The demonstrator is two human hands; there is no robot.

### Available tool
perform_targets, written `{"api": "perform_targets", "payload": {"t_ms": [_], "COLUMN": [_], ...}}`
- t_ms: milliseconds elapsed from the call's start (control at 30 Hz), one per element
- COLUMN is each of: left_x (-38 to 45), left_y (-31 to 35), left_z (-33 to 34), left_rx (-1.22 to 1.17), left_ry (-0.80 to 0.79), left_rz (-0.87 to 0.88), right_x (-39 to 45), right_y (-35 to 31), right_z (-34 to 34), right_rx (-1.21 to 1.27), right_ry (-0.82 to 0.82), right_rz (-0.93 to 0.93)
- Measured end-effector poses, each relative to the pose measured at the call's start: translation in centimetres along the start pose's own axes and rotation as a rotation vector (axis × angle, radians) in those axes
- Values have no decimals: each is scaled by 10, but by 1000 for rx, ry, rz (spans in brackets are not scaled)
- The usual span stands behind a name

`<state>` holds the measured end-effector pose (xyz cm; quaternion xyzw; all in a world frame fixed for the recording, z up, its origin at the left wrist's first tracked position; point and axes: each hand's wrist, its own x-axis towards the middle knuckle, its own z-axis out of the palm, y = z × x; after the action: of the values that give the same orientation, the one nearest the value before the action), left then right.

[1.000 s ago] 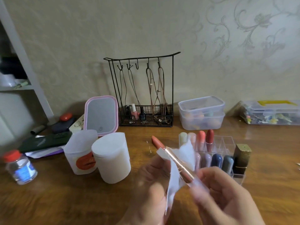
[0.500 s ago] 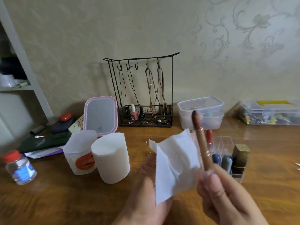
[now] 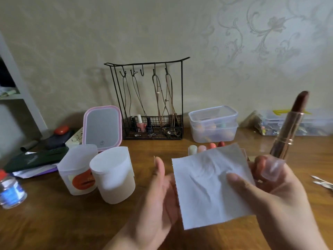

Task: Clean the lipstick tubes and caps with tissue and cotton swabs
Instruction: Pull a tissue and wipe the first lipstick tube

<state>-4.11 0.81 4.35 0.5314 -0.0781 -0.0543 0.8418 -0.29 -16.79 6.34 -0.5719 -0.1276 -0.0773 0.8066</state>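
Lipstick tube [image 3: 288, 134] raised upright in the right hand [image 3: 281, 195], dark bullet wound out at the top, rose-gold barrel below it, clear base pinched between fingertips; right thumb [image 3: 239, 183] pressing onto the tissue [image 3: 207, 186] at the same time. Tissue spread flat and square across the left hand [image 3: 158, 192], fingers hidden behind the sheet, thumb straight and free beside its left edge, so left grip relaxed and apart, right grip clamped on the tube's base.

Probably best done by folding the tissue round the barrel just under the bullet, then twisting the tube while drawing the tissue down toward the base. Worth keeping the paper off the exposed bullet, likely soft and quick to smear. Firmer hold lower on the base likely to steady the twist. Cotton swabs [image 3: 322, 183] lying on the tabletop [image 3: 54, 222] at the far right, within reach for the rim and seams.

No brand legible on the tube. Orange sticker on the translucent cup [image 3: 77, 170], printing too blurred to read. Small round mark low on the pink mirror [image 3: 102, 128], unreadable. Blue label on the small bottle [image 3: 10, 192], unreadable
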Motion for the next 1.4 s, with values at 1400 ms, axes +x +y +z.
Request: {"api": "perform_targets", "payload": {"t_ms": [1400], "left_x": [-7], "left_y": [8], "left_z": [4], "left_rx": [-196], "left_ry": [215], "left_rz": [97], "right_x": [-20], "right_y": [24], "right_z": [13], "right_rx": [-753], "right_ry": [-532], "right_rz": [155]}}
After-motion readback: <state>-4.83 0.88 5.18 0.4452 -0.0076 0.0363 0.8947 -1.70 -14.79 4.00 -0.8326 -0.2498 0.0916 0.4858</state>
